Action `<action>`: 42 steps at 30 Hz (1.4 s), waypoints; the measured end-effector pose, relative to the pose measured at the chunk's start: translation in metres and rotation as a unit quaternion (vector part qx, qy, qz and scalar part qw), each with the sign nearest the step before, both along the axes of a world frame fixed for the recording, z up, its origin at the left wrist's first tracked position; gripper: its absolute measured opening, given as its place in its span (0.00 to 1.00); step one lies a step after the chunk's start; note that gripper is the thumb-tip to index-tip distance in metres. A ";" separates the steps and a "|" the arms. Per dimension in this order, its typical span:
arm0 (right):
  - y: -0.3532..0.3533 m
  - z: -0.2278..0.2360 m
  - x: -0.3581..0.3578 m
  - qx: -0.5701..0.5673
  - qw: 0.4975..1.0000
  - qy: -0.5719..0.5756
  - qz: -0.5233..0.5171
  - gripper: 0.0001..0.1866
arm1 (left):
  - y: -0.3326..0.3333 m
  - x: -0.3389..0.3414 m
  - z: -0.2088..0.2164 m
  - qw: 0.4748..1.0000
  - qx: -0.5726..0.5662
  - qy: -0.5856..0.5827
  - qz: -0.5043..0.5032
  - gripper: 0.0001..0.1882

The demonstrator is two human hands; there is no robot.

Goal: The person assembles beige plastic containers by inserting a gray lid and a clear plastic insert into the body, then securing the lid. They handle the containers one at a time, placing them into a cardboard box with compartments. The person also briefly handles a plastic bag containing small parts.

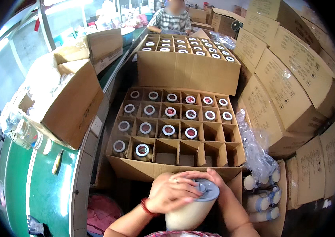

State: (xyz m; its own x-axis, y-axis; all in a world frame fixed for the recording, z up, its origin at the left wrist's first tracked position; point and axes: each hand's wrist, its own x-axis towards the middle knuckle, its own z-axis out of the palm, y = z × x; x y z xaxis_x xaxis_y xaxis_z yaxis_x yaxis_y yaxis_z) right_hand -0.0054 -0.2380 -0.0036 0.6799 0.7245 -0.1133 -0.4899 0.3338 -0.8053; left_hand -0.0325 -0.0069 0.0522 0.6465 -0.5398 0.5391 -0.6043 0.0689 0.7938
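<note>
Close to my body stands a rounded, cream-coloured container [187,216] with a grey-blue lid [210,192]. The fingers of my left hand [171,193] lie across the lid and its near side, slightly blurred. My right hand [221,189] wraps round the far right side, its fingers reaching over the lid's back edge. Just beyond my hands is a divided cardboard carton [175,168]. Glass jars with white-rimmed lids [142,150] fill many of its compartments; several at the front right hold no jar. The container's base is partly hidden by my arms and clothing.
Behind stands another divided carton [187,71] of jars. At right, an opened box [280,197] holds several white containers, beside crumpled plastic [254,142] and stacked cartons [290,79]. A green table [21,177] carries an open box [72,106]. A person [170,19] sits at the far end.
</note>
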 end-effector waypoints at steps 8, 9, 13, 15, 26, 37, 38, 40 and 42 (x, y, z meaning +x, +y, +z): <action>-0.027 0.003 0.002 -0.184 0.979 -0.019 -0.088 0.37 | 0.023 0.024 -0.045 0.947 -0.146 0.258 -0.122 0.13; -0.020 -0.008 0.011 -0.124 0.982 0.121 -0.074 0.37 | 0.019 0.021 -0.036 0.957 -0.113 0.251 -0.089 0.12; 0.024 -0.042 0.040 0.117 0.976 0.167 0.070 0.41 | -0.014 -0.014 0.030 0.986 0.132 0.012 0.106 0.11; 0.034 -0.076 0.054 0.143 0.976 0.128 0.104 0.39 | -0.047 -0.032 0.031 0.958 0.175 -0.088 0.210 0.10; 0.007 0.007 0.001 -0.013 0.999 0.050 -0.018 0.36 | 0.025 0.016 -0.021 0.981 -0.068 0.103 -0.148 0.12; -0.003 0.114 -0.024 -0.102 0.913 -0.388 0.075 0.14 | -0.002 -0.016 -0.062 0.928 -0.041 0.371 0.002 0.20; -0.003 0.126 -0.033 -0.141 0.881 -0.443 0.091 0.16 | -0.012 -0.032 -0.080 0.895 -0.156 0.412 -0.067 0.25; 0.002 0.151 -0.051 -0.187 0.782 -0.588 0.084 0.16 | -0.017 -0.039 -0.092 0.874 -0.142 0.441 -0.145 0.27; 0.002 0.172 -0.080 -0.286 0.694 -0.660 0.034 0.16 | -0.022 -0.047 -0.088 0.842 -0.182 0.473 -0.183 0.24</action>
